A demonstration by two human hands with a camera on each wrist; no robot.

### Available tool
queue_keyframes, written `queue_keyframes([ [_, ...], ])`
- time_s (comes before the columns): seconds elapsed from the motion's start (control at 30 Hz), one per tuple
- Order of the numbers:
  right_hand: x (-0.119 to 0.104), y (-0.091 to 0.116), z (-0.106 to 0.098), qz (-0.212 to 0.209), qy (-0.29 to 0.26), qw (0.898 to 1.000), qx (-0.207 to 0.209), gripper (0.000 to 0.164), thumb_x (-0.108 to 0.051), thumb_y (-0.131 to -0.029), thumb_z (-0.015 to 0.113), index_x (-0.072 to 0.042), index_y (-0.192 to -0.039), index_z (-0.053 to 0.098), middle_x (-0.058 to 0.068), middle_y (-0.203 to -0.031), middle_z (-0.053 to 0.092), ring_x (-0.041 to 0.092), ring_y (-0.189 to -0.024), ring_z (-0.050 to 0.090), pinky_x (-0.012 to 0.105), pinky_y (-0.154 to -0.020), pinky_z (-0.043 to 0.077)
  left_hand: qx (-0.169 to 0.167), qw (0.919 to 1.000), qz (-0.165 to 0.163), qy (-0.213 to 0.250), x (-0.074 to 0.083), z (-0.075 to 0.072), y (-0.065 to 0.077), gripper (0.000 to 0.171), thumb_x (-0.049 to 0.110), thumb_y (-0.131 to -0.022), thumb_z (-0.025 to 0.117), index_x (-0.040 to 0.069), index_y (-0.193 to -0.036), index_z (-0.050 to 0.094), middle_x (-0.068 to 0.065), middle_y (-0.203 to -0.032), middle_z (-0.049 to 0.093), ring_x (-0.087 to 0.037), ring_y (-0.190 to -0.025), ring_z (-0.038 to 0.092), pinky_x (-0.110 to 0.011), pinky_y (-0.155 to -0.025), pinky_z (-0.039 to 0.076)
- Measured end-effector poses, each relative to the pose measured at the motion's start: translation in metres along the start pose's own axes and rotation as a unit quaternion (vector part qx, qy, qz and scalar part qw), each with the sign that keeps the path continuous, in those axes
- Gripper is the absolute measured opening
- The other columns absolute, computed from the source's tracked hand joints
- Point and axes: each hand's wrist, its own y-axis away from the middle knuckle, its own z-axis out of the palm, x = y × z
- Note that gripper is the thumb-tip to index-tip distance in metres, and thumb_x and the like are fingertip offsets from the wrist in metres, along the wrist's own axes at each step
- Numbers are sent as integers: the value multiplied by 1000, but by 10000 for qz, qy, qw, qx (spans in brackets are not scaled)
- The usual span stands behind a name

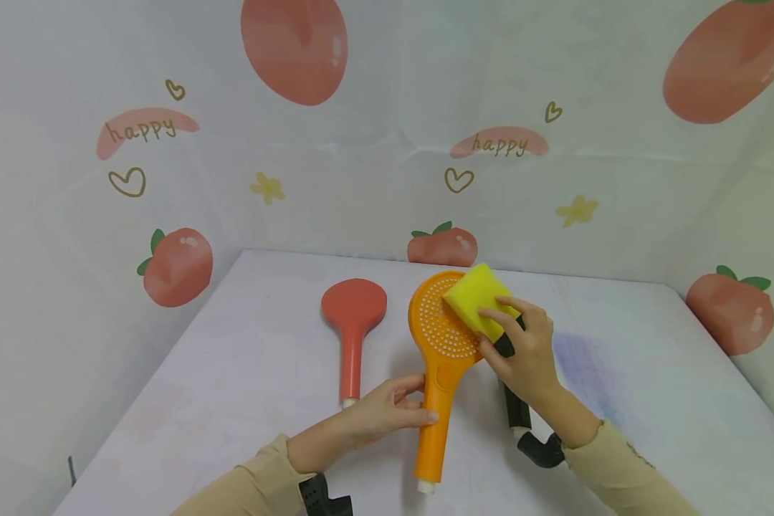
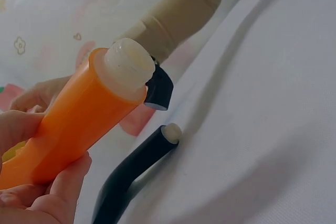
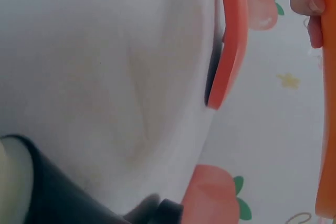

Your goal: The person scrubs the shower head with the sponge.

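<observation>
Handle end: we find the orange shower head [image 1: 447, 373] held above the desk [image 1: 277, 351], its white end fitting [image 1: 426, 487] toward the near side; the desk's near edge is out of view.
Left hand [image 1: 393, 408]: grasping the orange handle, thumb and fingers gripping it partway along.
Long axis: near to far, with the spray face [image 1: 438, 319] toward the far edge and leaning slightly right.
Black shower head [image 1: 516, 405]: on the desk, right of the orange handle, partly hidden by the right hand [image 1: 525, 351]; we cannot tell whether the two touch.
Right hand: pinching the yellow sponge [image 1: 480, 304] between thumb and fingers; it is the hand nearer the spray face.
Sponge on face: we take this as the governing relation. The sponge overlaps the face's right part, seemingly in contact; the uncovered holes lie left of the right hand and toward the near side.
Red shower head [image 1: 353, 308]: on the desk, left of the orange one and apart from it, its handle end near the left hand.
Working room: we judge it wider toward the left and right edges, tighter between the red and black pieces.
Far edge: behind all three heads, with the printed backdrop [image 1: 361, 179] rising beyond.
</observation>
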Motion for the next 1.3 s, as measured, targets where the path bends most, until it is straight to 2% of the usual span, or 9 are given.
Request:
queue_keyframes([
  [0.1,2,3,0,43,-22,10000,-1,38,-38,-94,48,-4,-100,64,26,-113,52,40,-98,42,48,-74,27,98,9999,-28,-2,1,1,1,63,18,-87,66,3,-141,37,-12,-135,52,-15,-105,62,-31,-95,50],
  [0.3,-8,10,3,-464,-270,9984,-156,34,-33,-93,49,-4,-100,65,27,-111,52,39,-100,42,47,-81,30,257,9996,-45,-47,5,2,3,65,18,-87,66,3,-142,35,-12,-138,49,-18,-113,60,-32,-97,49],
  [0.43,-12,11,2,-672,-240,9973,-187,34,-34,-94,48,-6,-98,66,24,-109,53,38,-98,43,44,-79,30,276,9996,-50,-72,7,2,4,64,19,-88,65,3,-142,35,-12,-138,49,-17,-112,60,-32,-98,49],
  [0.57,-8,9,-2,-595,-48,9982,-70,34,-34,-93,48,-5,-95,66,25,-107,54,38,-95,45,43,-74,29,281,9996,20,-55,5,1,3,63,18,-88,65,3,-141,36,-12,-137,50,-15,-108,61,-32,-98,49],
  [0.73,2,12,-6,-123,80,9999,21,36,-36,-93,47,-5,-97,64,26,-110,53,39,-96,43,46,-71,26,351,9993,86,1,4,-1,2,63,18,-87,65,4,-141,36,-11,-134,51,-14,-105,62,-31,-98,49],
  [0.83,3,16,-7,4,79,10000,30,38,-38,-93,47,-4,-97,64,26,-110,53,40,-96,43,46,-72,27,390,9991,141,53,2,-2,1,63,19,-87,66,5,-141,37,-10,-130,53,-13,-102,62,-31,-98,48],
  [1.03,-6,22,-4,-144,-28,9999,33,37,-36,-93,47,-5,-94,65,26,-108,54,38,-94,44,42,-73,28,377,9988,317,73,1,-4,-1,62,20,-86,66,4,-139,39,-9,-123,53,-11,-98,63,-29,-97,49],
  [1.2,-17,25,1,-486,-293,9984,-61,34,-35,-92,49,-6,-91,66,24,-106,54,36,-97,44,37,-84,29,458,9986,265,78,1,-3,-1,60,19,-86,66,5,-139,40,-7,-123,52,-12,-99,63,-29,-96,50],
  [1.3,-20,22,3,-661,-357,9971,-87,33,-35,-93,49,-7,-91,67,22,-106,55,35,-97,44,37,-86,30,449,9988,185,50,4,0,1,60,19,-87,65,5,-140,39,-9,-128,51,-13,-101,62,-30,-97,50],
])
